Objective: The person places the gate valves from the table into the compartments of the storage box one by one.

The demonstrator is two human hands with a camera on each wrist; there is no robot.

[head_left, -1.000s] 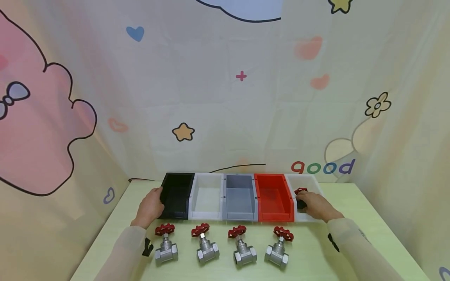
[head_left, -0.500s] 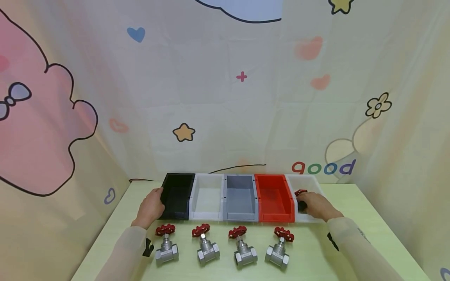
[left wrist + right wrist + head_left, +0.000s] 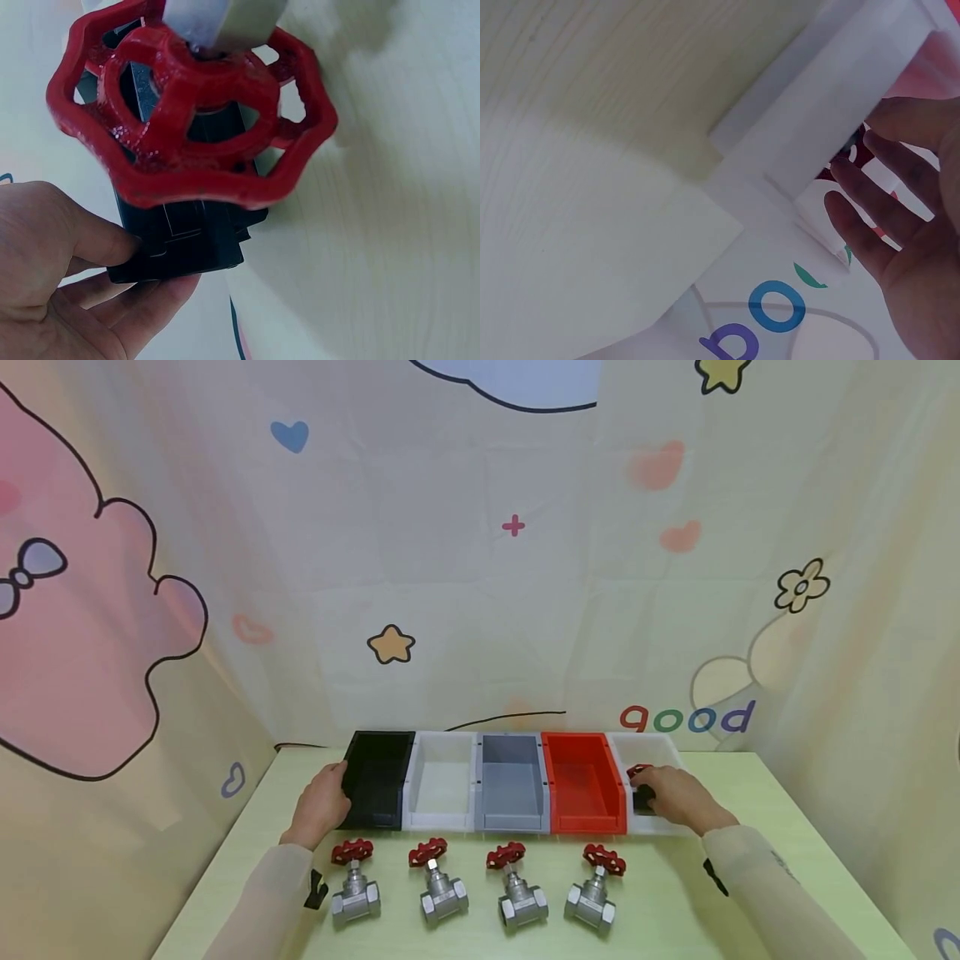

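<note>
My left hand point(image 3: 318, 806) grips the left wall of the black bin point(image 3: 377, 781), the thumb inside and the fingers outside. A large red handwheel point(image 3: 202, 184) stands in front of it in the left wrist view. At the right end of the row, my right hand point(image 3: 677, 796) reaches into a white bin point(image 3: 652, 745). Its fingers are spread and loosely bent beside a valve with a red handwheel point(image 3: 639, 769), mostly hidden by the hand. A dark patch point(image 3: 642, 798) shows below that wheel; what it is I cannot tell.
Between the end bins stand a white bin point(image 3: 441, 821), a grey bin point(image 3: 513, 821) and a red bin point(image 3: 588, 823). Several metal valves with red handwheels, such as the leftmost valve point(image 3: 356, 897) and the rightmost valve point(image 3: 591, 903), lie in front. A printed curtain point(image 3: 480, 610) hangs behind.
My right hand has shifted slightly right and up over the white bin, and its fingers look looser around the red handwheel. The left hand keeps its grip on the black bin.
</note>
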